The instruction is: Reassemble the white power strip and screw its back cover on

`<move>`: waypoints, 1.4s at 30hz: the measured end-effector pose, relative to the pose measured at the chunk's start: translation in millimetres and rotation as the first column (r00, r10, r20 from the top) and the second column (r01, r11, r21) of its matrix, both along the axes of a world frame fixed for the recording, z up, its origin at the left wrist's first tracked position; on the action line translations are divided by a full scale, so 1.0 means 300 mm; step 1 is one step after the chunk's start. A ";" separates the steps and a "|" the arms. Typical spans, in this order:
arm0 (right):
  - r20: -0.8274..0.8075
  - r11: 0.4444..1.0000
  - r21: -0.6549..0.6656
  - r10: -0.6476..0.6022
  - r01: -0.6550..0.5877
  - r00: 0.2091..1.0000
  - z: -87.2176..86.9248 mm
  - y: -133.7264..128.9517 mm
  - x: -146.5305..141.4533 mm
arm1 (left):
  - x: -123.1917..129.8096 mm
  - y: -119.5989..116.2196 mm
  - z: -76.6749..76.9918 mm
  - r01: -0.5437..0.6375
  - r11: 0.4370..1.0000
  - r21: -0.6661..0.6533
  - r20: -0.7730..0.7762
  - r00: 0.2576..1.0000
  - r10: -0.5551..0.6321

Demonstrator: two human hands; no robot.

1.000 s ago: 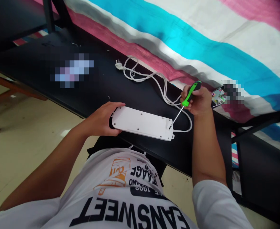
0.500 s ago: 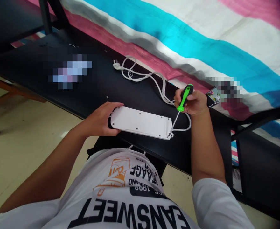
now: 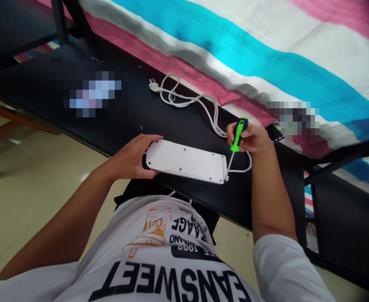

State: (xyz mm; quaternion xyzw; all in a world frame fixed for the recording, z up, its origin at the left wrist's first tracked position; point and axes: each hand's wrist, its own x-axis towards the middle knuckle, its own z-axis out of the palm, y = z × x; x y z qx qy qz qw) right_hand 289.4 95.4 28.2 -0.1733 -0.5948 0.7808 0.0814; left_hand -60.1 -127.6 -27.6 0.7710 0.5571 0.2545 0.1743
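A white power strip (image 3: 187, 161) lies underside up on the black table (image 3: 131, 113), with several dark screws in its face. My left hand (image 3: 131, 159) grips its rounded left end, thumb on one side and fingers on the other. In my right hand (image 3: 250, 136) is a green and black screwdriver (image 3: 237, 138), held by the handle and slanting down. Its tip is at the lower right corner of the strip, close to a small tab; whether it touches a screw cannot be made out. The white cord (image 3: 200, 98) runs behind my right hand.
The cord's plug (image 3: 154, 86) rests near the table's back edge. A blurred-out bright object (image 3: 94, 94) is on the table at the left. Behind the table hangs a striped cloth (image 3: 235, 46). A black metal bar (image 3: 344, 155) stands at the right.
My right hand has moved slightly down and left with the screwdriver, which is now more upright. The tip has shifted a little right, towards the strip's end. My left hand and the strip look unchanged.
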 end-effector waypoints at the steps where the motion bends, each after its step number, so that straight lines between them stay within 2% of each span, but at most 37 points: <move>1: 0.016 1.000 0.006 -0.004 0.004 1.000 -0.002 0.003 0.004 | 0.000 0.000 0.001 -0.002 1.000 -0.003 0.002 1.000 0.002; 6: 0.125 0.999 0.028 -0.021 0.017 0.992 -0.008 0.024 0.046 | -0.001 0.000 0.000 -0.003 1.000 -0.014 0.008 1.000 0.004; 8: 0.109 0.996 0.035 -0.090 0.087 0.990 -0.006 0.034 0.061 | 0.001 0.001 -0.002 -0.005 1.000 -0.013 0.000 1.000 0.005; 9: 0.078 0.986 0.044 -0.163 0.159 0.984 -0.004 0.037 0.063 | 0.002 0.001 -0.002 -0.006 1.000 -0.010 -0.001 1.000 0.006; 11: -0.013 0.929 0.062 -0.366 0.366 0.931 0.001 0.037 0.050 | 0.007 0.001 -0.003 -0.007 1.000 0.004 0.004 1.000 0.007; 13: -0.085 0.825 0.089 -0.552 0.558 0.829 0.005 0.020 0.011 | 0.014 -0.002 -0.004 -0.002 1.000 0.026 0.005 1.000 0.002; 15: -0.093 0.759 0.156 -0.626 0.632 0.774 0.010 -0.018 -0.048 | 0.025 -0.008 -0.004 0.004 0.999 0.044 -0.003 1.000 -0.004; 16: -0.069 0.758 0.213 -0.618 0.616 0.783 0.012 -0.044 -0.083 | 0.031 -0.013 -0.005 0.006 0.999 0.047 -0.006 1.000 -0.006; 20: 0.030 0.815 0.375 -0.486 0.441 0.874 0.016 -0.166 -0.223 | 0.060 -0.038 -0.003 0.006 0.999 0.044 0.010 1.000 -0.007; 23: 0.055 0.848 0.417 -0.384 0.328 0.922 0.007 -0.231 -0.310 | 0.074 -0.053 -0.001 0.009 0.999 0.053 0.025 1.000 -0.010; 26: 0.092 0.870 0.421 -0.321 0.256 0.943 -0.008 -0.256 -0.367 | 0.078 -0.057 -0.002 0.018 0.997 0.073 0.036 0.999 -0.021; 35: 0.133 0.899 0.421 -0.192 0.120 0.972 -0.024 -0.272 -0.377 | 0.073 -0.053 -0.013 0.025 0.994 0.110 0.039 0.999 -0.029; 39: 0.142 0.898 0.421 -0.208 0.132 0.968 -0.033 -0.277 -0.381 | 0.074 -0.052 -0.006 0.024 0.994 0.109 0.030 0.999 -0.028; 42: 0.120 0.897 0.411 -0.230 0.162 0.966 -0.015 -0.273 -0.372 | 0.075 -0.052 0.000 0.017 0.995 0.094 0.029 0.999 -0.020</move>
